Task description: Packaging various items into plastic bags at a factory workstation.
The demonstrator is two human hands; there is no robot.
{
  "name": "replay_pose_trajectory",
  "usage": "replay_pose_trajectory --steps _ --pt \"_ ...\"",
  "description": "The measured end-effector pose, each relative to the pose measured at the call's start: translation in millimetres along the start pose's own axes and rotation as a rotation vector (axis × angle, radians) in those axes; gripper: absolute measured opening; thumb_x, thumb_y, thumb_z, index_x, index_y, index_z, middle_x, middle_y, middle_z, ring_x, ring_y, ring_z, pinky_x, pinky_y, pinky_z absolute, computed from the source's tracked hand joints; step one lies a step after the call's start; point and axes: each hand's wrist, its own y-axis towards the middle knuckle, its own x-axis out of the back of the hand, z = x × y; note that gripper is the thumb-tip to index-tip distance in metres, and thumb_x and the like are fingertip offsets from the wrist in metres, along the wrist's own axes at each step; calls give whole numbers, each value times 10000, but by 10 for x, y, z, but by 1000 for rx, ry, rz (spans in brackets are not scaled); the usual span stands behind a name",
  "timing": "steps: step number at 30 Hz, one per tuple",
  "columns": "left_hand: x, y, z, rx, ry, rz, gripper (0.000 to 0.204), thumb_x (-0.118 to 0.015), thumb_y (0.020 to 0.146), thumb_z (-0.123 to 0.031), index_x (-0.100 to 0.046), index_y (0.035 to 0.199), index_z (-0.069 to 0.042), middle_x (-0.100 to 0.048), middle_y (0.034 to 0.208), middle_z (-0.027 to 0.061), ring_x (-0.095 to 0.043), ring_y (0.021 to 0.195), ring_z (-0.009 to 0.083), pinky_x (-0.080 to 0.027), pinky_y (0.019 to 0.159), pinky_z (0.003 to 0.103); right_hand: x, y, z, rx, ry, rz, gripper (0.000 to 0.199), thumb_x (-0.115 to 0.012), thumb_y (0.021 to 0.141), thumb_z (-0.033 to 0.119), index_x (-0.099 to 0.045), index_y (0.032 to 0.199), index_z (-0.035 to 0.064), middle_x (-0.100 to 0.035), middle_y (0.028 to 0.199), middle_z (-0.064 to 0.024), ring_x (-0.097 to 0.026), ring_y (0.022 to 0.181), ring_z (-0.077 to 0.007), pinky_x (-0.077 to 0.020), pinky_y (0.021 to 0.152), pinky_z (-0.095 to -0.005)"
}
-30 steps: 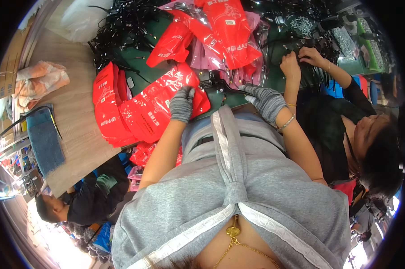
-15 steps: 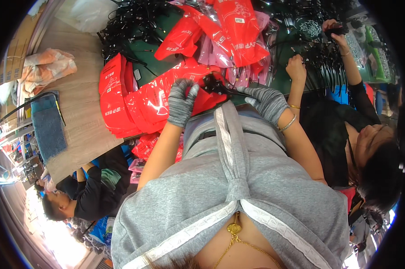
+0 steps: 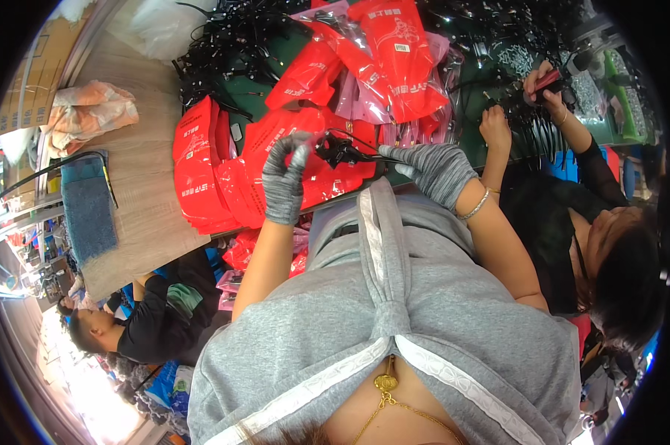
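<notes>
Left hand (image 3: 284,178), in a grey knit glove, raised just above the desk (image 3: 150,185), fingers pinched together on one end of a small black cable bundle (image 3: 340,150). Right hand (image 3: 431,169), gloved the same, at 3 o'clock of the bundle, fingers closed on the thin black wire running off its other side. Bundle held between the two hands, above a heap of red plastic bags (image 3: 224,170) spread over the desk edge. More red bags and a few pink ones (image 3: 383,67) piled at 12 o'clock of the hands. Tangled mass of black cables (image 3: 235,37) at 11 o'clock, farther back. Blue cloth pad (image 3: 89,211) on bare wood at 9 o'clock, well apart from the hands; crumpled orange-and-clear bag (image 3: 90,111) beyond it at 10 o'clock. Co-worker's two hands (image 3: 524,104) at 2 o'clock, busy among more black cables. Another person in black (image 3: 157,315) low at 7 o'clock, beneath the desk edge.
</notes>
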Motion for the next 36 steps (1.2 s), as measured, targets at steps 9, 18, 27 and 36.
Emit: replay_pose_trajectory --steps 9,18,27,36 --pt "23 25 25 -57 163 11 96 -663 845 -6 -637 938 -3 -639 1054 59 -575 981 129 -454 892 278 63 -53 79 18 -103 65 397 -550 924 294 -542 1321 266 -668 858 -91 -648 724 -272 -512 664 -382" --pt "-44 -1 -25 -91 189 56 110 -667 850 -9 -653 959 -14 -598 1026 43 -575 860 89 -492 774 247 -46 -119 52 73 -67 -7 407 -601 890 288 -573 1296 277 -675 883 -80 -650 758 -258 -518 687 -366" --pt "-68 -136 191 117 96 -63 110 -619 902 -37 -580 1004 -52 -557 918 2 -508 834 77 -441 782 237 -24 -88 28 -148 197 -63 343 -589 910 299 -612 1247 240 -685 996 -97 -659 880 -274 -518 812 -361" --pt "-35 38 556 291 266 -59 232 -714 819 -53 -544 974 -22 -520 834 6 -484 746 115 -444 702 263 -179 -71 46 -152 84 -21 387 -644 874 278 -607 1259 243 -677 930 -124 -645 870 -294 -516 789 -367"
